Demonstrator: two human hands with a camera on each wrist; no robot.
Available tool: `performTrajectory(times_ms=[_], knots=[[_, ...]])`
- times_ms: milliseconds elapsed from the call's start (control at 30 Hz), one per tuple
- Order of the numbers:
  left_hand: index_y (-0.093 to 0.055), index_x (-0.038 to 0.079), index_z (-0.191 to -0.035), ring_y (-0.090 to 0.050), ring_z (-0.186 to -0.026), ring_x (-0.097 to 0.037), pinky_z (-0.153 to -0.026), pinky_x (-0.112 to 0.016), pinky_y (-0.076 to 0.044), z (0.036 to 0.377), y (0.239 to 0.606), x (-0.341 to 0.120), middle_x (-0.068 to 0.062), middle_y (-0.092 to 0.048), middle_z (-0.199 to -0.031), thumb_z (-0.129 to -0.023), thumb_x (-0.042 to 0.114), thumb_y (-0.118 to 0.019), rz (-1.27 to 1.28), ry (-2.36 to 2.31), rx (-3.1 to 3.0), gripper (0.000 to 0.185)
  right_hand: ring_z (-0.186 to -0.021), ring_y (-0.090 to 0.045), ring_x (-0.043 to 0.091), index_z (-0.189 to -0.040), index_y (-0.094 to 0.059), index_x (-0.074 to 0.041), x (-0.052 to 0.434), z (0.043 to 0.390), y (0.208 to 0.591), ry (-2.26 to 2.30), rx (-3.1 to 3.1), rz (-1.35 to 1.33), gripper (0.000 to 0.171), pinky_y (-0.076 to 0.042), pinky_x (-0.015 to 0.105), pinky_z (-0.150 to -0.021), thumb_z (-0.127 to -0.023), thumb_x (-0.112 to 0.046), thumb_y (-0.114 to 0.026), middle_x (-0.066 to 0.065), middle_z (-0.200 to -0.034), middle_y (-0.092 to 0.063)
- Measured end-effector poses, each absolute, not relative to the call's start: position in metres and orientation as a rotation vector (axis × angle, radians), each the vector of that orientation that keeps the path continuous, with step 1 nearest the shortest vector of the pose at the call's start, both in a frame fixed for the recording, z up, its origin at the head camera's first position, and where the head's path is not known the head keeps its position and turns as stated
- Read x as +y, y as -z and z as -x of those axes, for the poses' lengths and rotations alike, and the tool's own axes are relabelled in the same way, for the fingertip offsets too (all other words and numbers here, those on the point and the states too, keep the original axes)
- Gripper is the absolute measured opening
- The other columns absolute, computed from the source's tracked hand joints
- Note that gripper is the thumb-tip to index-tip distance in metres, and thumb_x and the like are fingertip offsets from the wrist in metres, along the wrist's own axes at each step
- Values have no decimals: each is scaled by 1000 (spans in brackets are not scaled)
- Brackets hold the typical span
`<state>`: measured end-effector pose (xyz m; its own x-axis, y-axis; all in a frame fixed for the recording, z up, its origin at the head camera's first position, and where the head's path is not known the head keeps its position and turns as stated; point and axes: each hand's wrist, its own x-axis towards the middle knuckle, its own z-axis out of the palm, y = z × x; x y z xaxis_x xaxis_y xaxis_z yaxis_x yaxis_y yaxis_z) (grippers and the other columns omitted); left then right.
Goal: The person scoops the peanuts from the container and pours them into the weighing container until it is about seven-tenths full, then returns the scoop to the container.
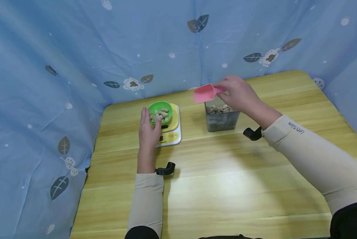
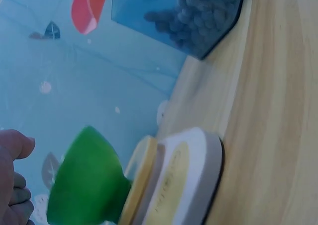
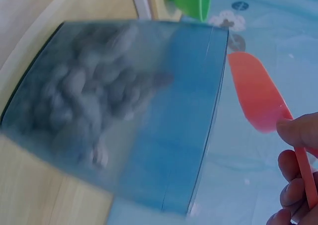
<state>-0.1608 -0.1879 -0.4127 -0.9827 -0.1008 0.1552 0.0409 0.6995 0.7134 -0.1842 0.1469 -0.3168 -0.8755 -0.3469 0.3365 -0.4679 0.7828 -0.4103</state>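
A pink scoop [image 1: 204, 93] is in my right hand [image 1: 239, 94], which grips its handle above a dark see-through container [image 1: 222, 122]. Peanuts in their shells [image 1: 223, 109] fill part of that container. In the right wrist view, the thumb and fingers wrap the handle, and the scoop's blade points toward the green side. My left hand [image 1: 149, 132] stands beside a green bowl [image 1: 161, 105], fingers extended along its left side and thumb near the front rim. More peanuts [image 1: 163, 113] lie in the bowl, which sits on a yellow and white kitchen scale [image 1: 175, 127].
All this stands on a wood-grain table [image 1: 214, 186]. Blue patterned cloth [image 1: 169, 39] hangs behind the table and along its sides. A black wrist device [image 1: 166, 169] sticks out from the left wrist, and another [image 1: 252, 133] from the right.
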Motion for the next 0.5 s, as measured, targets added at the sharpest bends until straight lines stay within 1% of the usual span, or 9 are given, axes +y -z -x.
performTrajectory(times_ms=[233, 367, 500], knots=[[-20, 6, -157, -11, -152, -21, -124, -43, -16, 154, 402, -167, 0, -10, -166, -100, 39, -51, 116, 1110, -2694, 72, -91, -54, 32, -119, -71, -5, 172, 177, 315, -701, -2737, -601, 29, -47, 45, -74, -91, -8, -68, 15, -100, -63], [-21, 8, -157, -12, -152, -20, -123, -44, -19, 153, 398, -153, 0, -12, -166, -101, 43, -49, 204, 1105, -2697, 72, -90, -54, 32, -119, -71, -4, 180, 173, 314, -687, -2735, -590, 28, -47, 46, -73, -91, -7, -67, 16, -97, -62], [-22, 10, -158, -11, -152, -17, -124, -43, -19, 154, 397, -137, 1, -14, -166, -101, 45, -47, 300, 1111, -2705, 71, -89, -54, 31, -117, -71, -4, 189, 171, 315, -663, -2726, -575, 27, -48, 46, -74, -90, -6, -68, 15, -95, -62]])
